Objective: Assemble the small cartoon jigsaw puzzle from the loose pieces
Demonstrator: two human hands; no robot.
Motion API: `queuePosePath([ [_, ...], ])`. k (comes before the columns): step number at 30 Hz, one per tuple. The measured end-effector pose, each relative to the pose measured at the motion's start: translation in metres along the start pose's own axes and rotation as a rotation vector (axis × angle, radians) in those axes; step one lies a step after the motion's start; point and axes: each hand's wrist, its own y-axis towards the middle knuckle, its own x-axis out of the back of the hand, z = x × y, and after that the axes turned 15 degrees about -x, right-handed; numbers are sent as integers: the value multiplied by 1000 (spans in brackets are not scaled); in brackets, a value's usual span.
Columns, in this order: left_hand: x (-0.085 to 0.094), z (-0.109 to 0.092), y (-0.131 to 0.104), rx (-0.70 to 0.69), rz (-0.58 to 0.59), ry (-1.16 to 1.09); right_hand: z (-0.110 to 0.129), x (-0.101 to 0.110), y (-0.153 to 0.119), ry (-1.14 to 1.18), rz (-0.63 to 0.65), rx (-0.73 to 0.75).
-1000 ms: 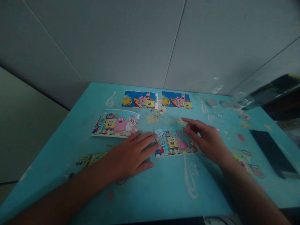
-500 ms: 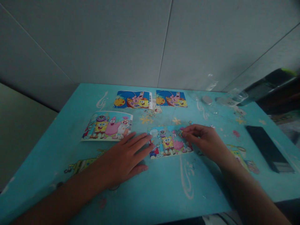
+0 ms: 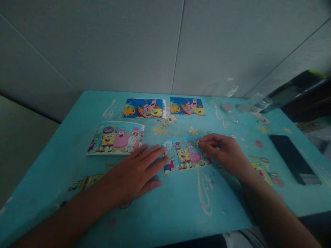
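Observation:
A small cartoon jigsaw puzzle lies on the blue tabletop, part of its right side covered by my fingers. My right hand pinches a small puzzle piece over the puzzle's upper right part. Flat, with fingers spread, my left hand rests at the puzzle's left edge, fingertips touching it. Behind the left hand is a printed picture card showing matching cartoon figures. A few small loose pieces lie by the right hand, too small to make out well.
Farther back lie a blue picture card and a similar blue picture, with small loose pieces in front. On the right are a dark phone-like slab, a clear jar and a round lid. A wall borders the table's back.
The view has shifted slightly. My right hand keeps its pinch on the puzzle piece at nearly the same spot over the puzzle. The left hand stays flat at the left edge.

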Motion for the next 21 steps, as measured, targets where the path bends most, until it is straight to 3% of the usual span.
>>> queuePosePath([
  [9,-1,1,-2,1,22,17,-5,1,2,-44,-18,-3],
  [21,0,1,-1,14,4,-25,-7,-6,2,-67,0,113],
])
